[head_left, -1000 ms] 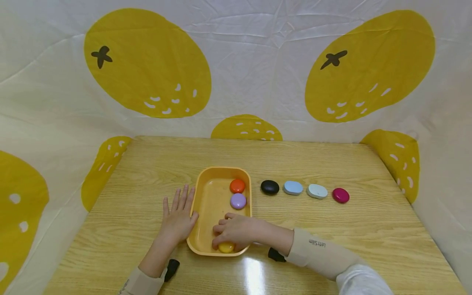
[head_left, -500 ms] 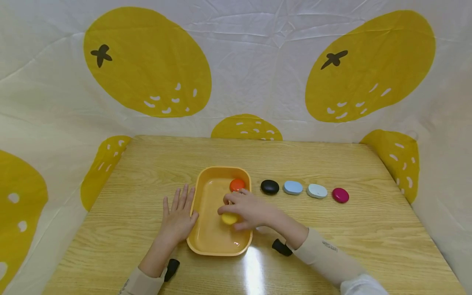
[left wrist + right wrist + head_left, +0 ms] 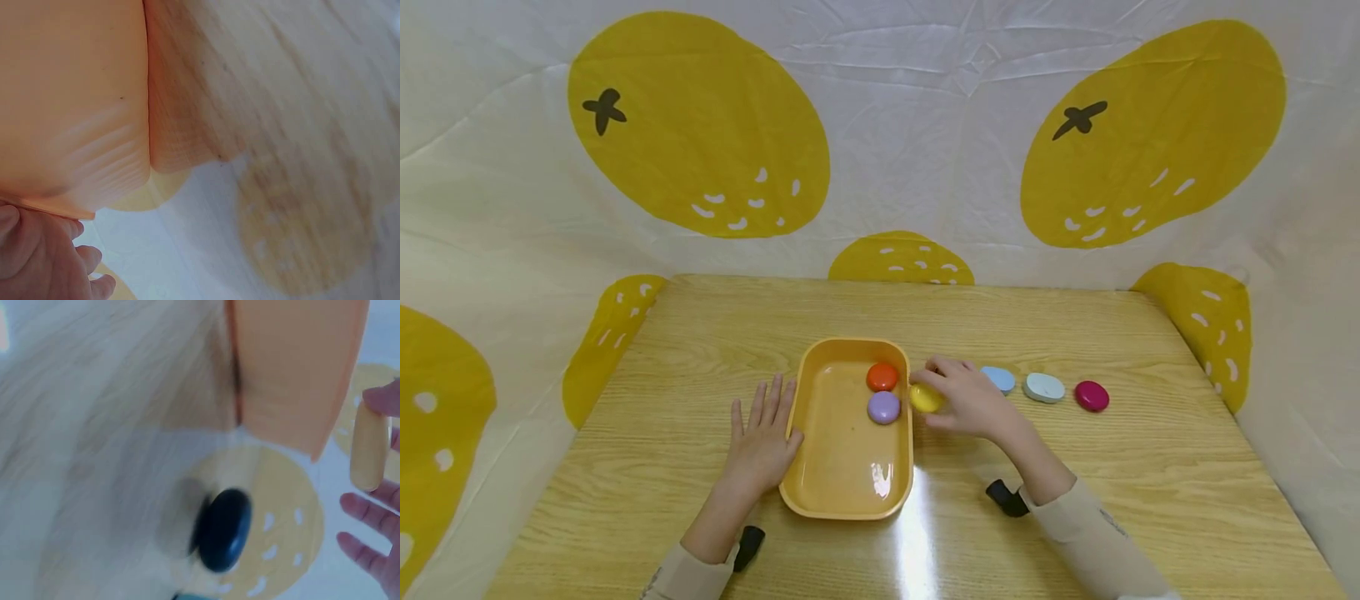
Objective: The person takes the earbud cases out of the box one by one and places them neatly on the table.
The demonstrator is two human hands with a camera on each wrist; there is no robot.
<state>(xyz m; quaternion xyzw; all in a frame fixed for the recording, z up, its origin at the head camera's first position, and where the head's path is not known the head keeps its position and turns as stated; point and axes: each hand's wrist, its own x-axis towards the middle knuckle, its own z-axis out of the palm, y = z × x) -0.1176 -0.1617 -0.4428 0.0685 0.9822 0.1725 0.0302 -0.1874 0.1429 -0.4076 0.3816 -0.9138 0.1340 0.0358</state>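
Observation:
My right hand (image 3: 972,402) pinches a smooth yellow disc (image 3: 927,398) between thumb and fingers, just outside the right wall of an orange tray (image 3: 831,454). The right wrist view shows the disc (image 3: 370,449) held on edge, higher than a black oval piece (image 3: 226,530), which the hand covers in the head view. Inside the tray, an orange-red disc (image 3: 882,377) and a lilac disc (image 3: 883,407) lie near the right wall. My left hand (image 3: 762,450) lies along the tray's left side, fingers straight, thumb at the rim.
To the right of my right hand a row runs across the table: a light blue oval piece (image 3: 998,380), a pale mint oval piece (image 3: 1044,387) and a crimson disc (image 3: 1092,396). A white cloth (image 3: 925,150) with yellow fruit prints stands behind the wooden table (image 3: 1015,325).
My right hand has lifted the yellow disc from the tray's near right corner and carried it away from me and rightward over the wall. My left hand and the tray have stayed put.

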